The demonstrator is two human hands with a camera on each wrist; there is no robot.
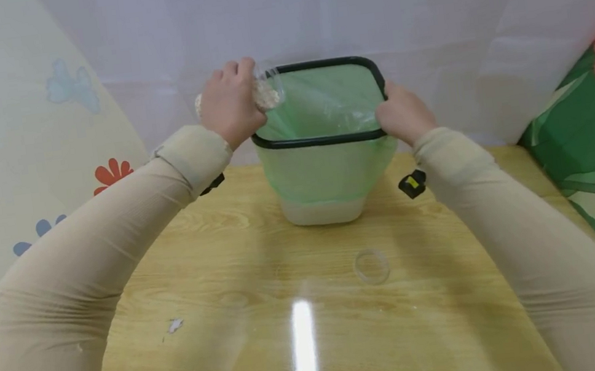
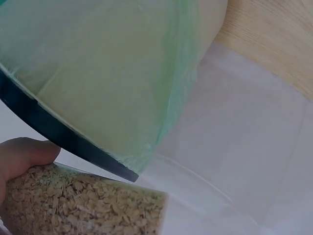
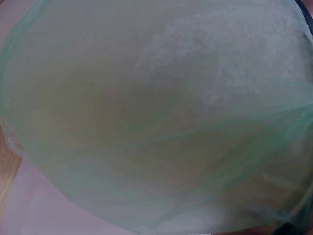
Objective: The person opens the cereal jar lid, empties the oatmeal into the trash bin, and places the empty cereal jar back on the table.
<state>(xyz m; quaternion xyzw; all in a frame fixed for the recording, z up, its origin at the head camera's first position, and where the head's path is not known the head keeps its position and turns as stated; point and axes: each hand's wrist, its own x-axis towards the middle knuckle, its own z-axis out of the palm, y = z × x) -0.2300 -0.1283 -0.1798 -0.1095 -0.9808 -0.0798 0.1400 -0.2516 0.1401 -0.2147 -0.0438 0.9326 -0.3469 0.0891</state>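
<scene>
A small white bin (image 1: pixel 328 206) with a black rim (image 1: pixel 320 140) and a green liner bag (image 1: pixel 321 105) stands at the table's far edge. My left hand (image 1: pixel 232 104) grips a clear container of oat flakes (image 1: pixel 266 93) tipped over the bin's left rear corner. The left wrist view shows the oat flakes (image 2: pixel 83 203) pressed against the clear wall, just below the black rim (image 2: pixel 54 132). Over on the bin's right side, my right hand (image 1: pixel 402 114) holds the rim. The green liner (image 3: pixel 156 117) fills the right wrist view.
A clear round lid (image 1: pixel 372 265) lies on the wooden table (image 1: pixel 235 317) in front of the bin. A small white scrap (image 1: pixel 175 325) lies at the near left. White cloth (image 1: pixel 422 21) hangs behind, patterned sheets at both sides.
</scene>
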